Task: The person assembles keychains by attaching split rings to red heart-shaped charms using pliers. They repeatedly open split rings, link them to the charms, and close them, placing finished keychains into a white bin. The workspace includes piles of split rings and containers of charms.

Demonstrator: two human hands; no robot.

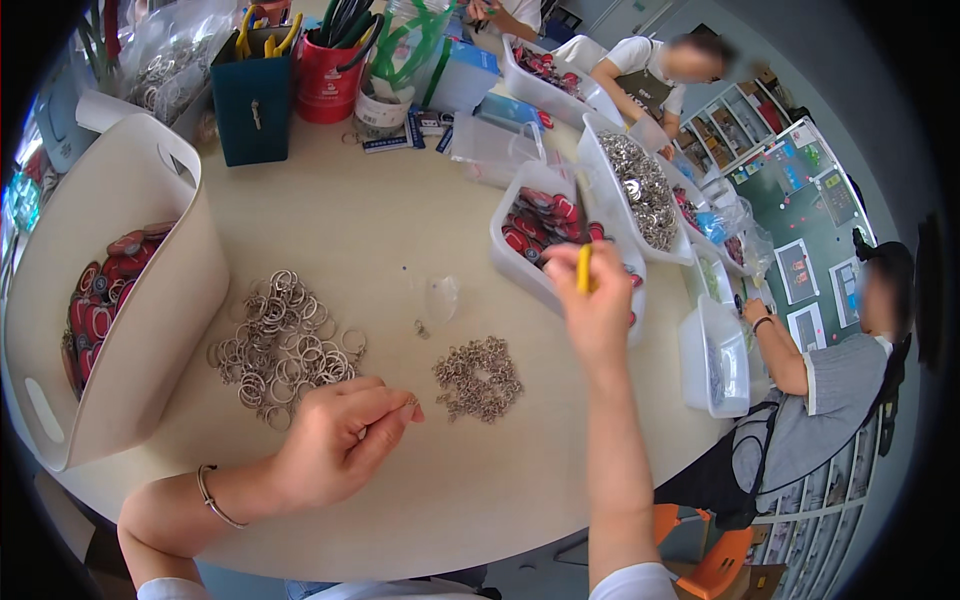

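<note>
My left hand is closed in a pinch at the near middle of the table. Between thumb and forefinger shows a small metal piece, too small to tell its kind. Left of that hand lies a heap of split key rings; to its right is a pile of small metal chain links. My right hand is raised at the near edge of a clear plastic bin of red round badges. It grips pliers by the yellow handles, with their dark jaws pointing away over the badges.
A tall cream tub of badges stands at the left. Far back are a dark green tool box and a red pen cup. More bins, one with metal parts, line the right. Two co-workers sit and stand beyond.
</note>
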